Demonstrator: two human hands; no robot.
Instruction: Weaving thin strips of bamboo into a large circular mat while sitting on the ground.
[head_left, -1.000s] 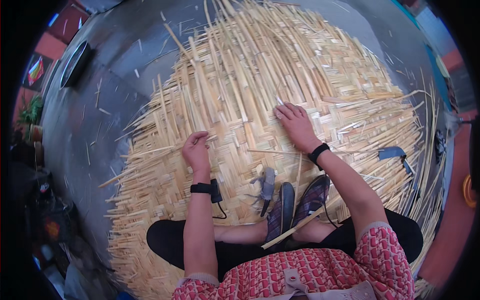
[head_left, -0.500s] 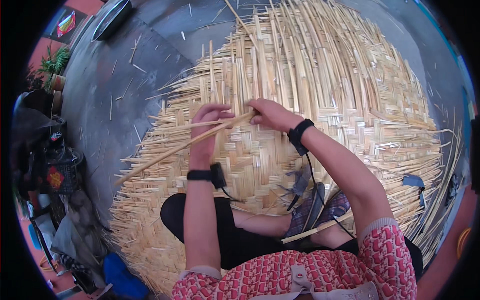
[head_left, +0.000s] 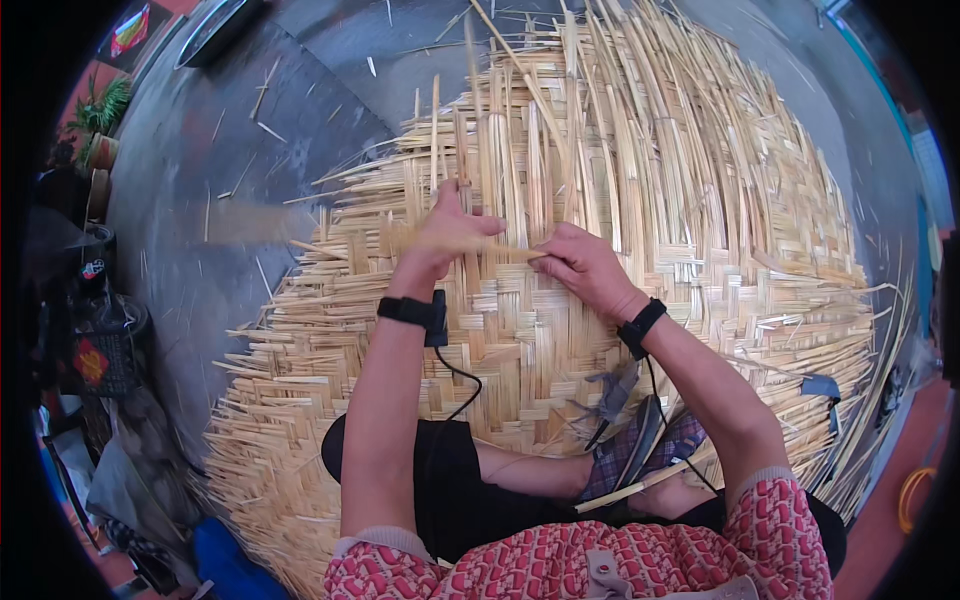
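Note:
A large woven mat of pale flat reed strips (head_left: 520, 345) lies under and before me, its weave tight near my legs and its strips loose at the far side. My right hand (head_left: 588, 268) pinches the end of a loose reed strip (head_left: 515, 254). That strip runs left past my left wrist and is smeared by motion. My left hand (head_left: 447, 232) is over the mat's left part, thumb stretched toward the right hand. Its fingers are curled at an upright strip (head_left: 462, 150), whose far end is blurred; the grip itself is partly hidden.
A grey-bladed tool (head_left: 820, 386) lies on the mat's right side, and a grey cloth-like piece (head_left: 612, 390) near my shoe (head_left: 640, 450). Strip scraps litter the grey floor (head_left: 290, 120). Bags and a dark basket (head_left: 105, 350) stand at left, a metal basin (head_left: 222, 32) far left.
My right hand has moved right and nearer to me with the strip's end. My left hand has shifted right and its fingers now touch an upright strip. The held strip's free end has swung farther away.

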